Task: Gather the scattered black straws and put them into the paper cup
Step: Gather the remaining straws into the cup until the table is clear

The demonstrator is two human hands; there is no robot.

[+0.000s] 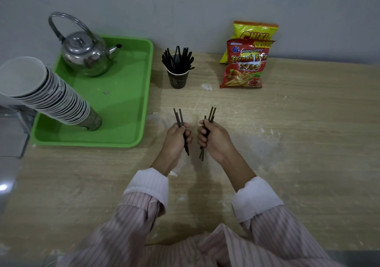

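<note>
- The left hand [176, 138] was curled closed around a small bundle of black straws [179, 117], the grip wrapped about their middle so that the ends stuck out above the fingers and below the palm.
- The right hand [212, 139] was likewise closed, its grip holding a second bundle of straws [211, 113], with ends showing above the knuckles and below the heel of the hand.
- The two fists sat close beside each other but apart, a narrow gap between them, both above the wooden tabletop [298, 123]; whether either touched the surface could not be told.
- Beyond the two grips, further from the person and slightly to the left-hand side, stood the dark paper cup [177, 79], upright on the tabletop and already bristling with black straws in the cup [177, 58] that fanned out above its rim.
- To the left of the left-hand grip lay a green tray [127, 106], its near right corner the closest part to that hand.
- On the tray's far end stood a metal kettle [86, 55] with its handle raised and its spout pointing toward the cup.
- A tall, leaning stack of paper cups [51, 98] rose from the tray's near left part, its open mouth tipped toward the camera.
- Beyond the right-hand grip, against the wall, stood a red snack bag [244, 65], with a yellow snack bag [255, 30] partly hidden behind it.
- Striped sleeves with pale cuffs [148, 182] covered both forearms.
</note>
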